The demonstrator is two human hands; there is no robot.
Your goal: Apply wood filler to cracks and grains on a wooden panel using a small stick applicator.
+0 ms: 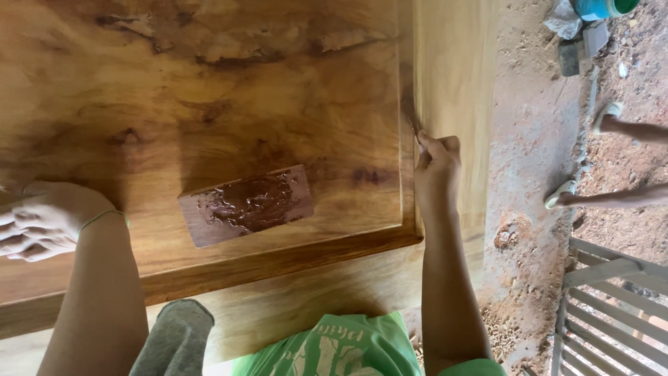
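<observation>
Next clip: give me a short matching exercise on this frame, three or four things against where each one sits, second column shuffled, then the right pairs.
Things:
1. small wooden block smeared with dark paste
2. right hand
3. left hand
4. blue container

Places:
A. resting on the wooden panel at the left edge of view
B. on the dirt ground, top right corner
C. lying on the middle of the panel
D. at the groove along the panel's right side, holding a thin tool

Pairs: 1-C, 2-D, 3-A, 4-B
</observation>
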